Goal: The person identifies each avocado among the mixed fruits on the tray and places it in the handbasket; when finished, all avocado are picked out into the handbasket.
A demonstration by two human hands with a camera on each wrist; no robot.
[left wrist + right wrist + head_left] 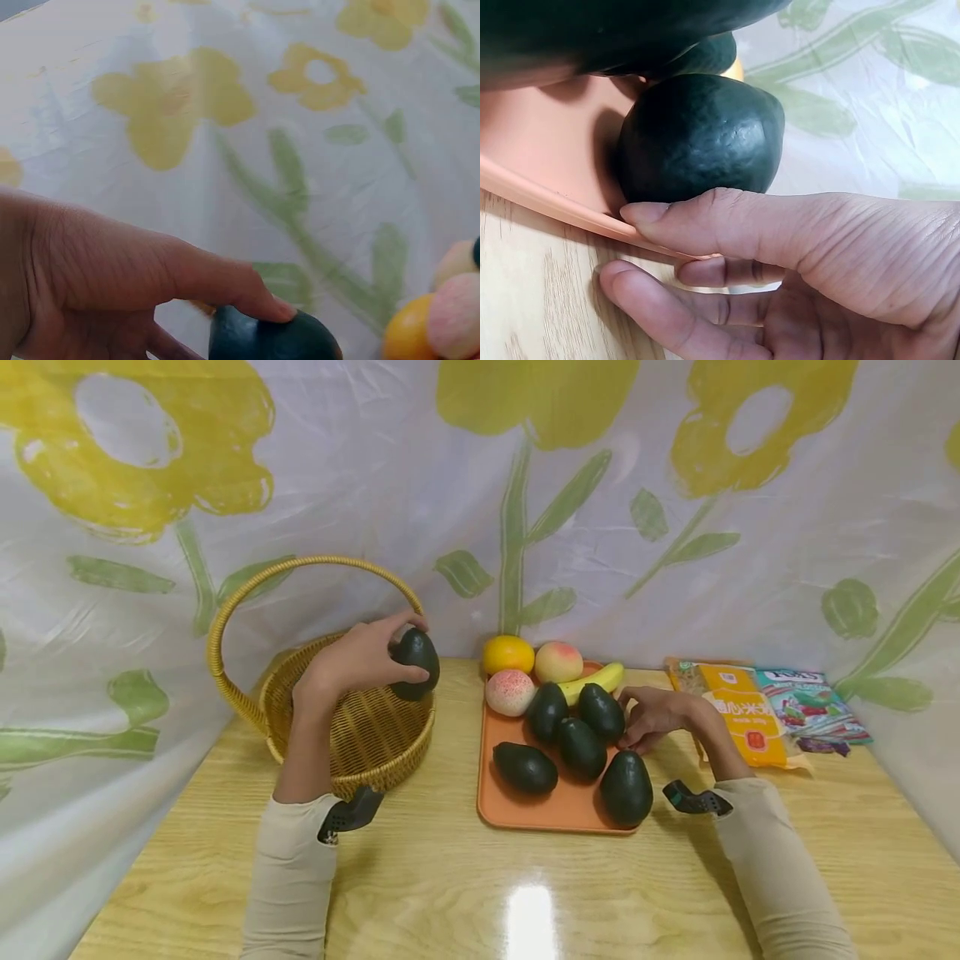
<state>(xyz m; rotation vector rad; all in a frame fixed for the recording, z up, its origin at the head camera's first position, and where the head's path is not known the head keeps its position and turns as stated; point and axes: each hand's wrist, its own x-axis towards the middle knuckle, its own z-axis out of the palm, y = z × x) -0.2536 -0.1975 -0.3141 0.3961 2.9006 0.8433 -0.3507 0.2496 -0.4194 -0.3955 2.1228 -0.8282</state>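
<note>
In the head view, my left hand [358, 658] grips a dark green avocado [417, 662] over the right side of the woven basket [390, 772]. The left wrist view shows its thumb pressed on that avocado [274, 337]. My right hand [660, 718] is at the right edge of the orange tray [555, 817], beside an avocado [602, 712]. Up close, the right thumb [705, 221] lies along the tray rim just under an avocado [705, 139]. The right fingers stay outside the rim, apart from the thumb. Several more avocados [525, 768] lie on the tray.
At the tray's back are a yellow-orange fruit [508, 655], two peaches [512, 692] and a banana [606, 677]. Snack packets [738, 714] lie to the right. The basket's tall handle [217, 643] arches above it. A flower-patterned curtain [360, 485] hangs behind the table.
</note>
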